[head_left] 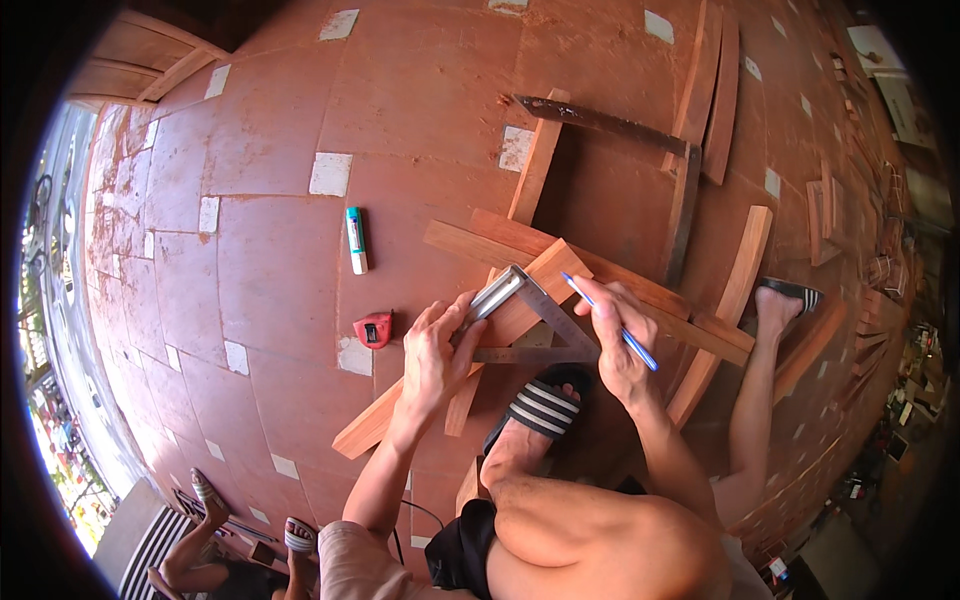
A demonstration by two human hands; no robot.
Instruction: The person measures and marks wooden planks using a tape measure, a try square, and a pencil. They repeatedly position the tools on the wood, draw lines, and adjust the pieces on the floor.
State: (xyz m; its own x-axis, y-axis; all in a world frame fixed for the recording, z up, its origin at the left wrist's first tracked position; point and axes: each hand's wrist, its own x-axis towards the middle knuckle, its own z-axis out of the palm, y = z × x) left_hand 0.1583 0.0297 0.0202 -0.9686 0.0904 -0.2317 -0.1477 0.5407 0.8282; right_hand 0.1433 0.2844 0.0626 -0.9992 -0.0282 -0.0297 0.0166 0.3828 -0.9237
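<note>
My left hand (435,345) grips the silver stock of a triangular metal square (497,293). The square lies against a wooden board (368,425) that slants up to the right. My right hand (620,330) holds a blue and white pen (640,350) between thumb and fingers. The pen's tip is at the board's edge near its upper end, just right of the square's corner. Other wooden pieces (470,242) lie crosswise beneath the board. My fingers partly hide the square's stock.
A red tape measure (373,329) and a teal-capped white tube (356,241) lie left on the tiled floor. A large dark framing square (610,124) rests on timber ahead. More strips (722,100) lie to the right. A striped slide sandal (545,405) is close below; another person's feet (207,497) show lower left.
</note>
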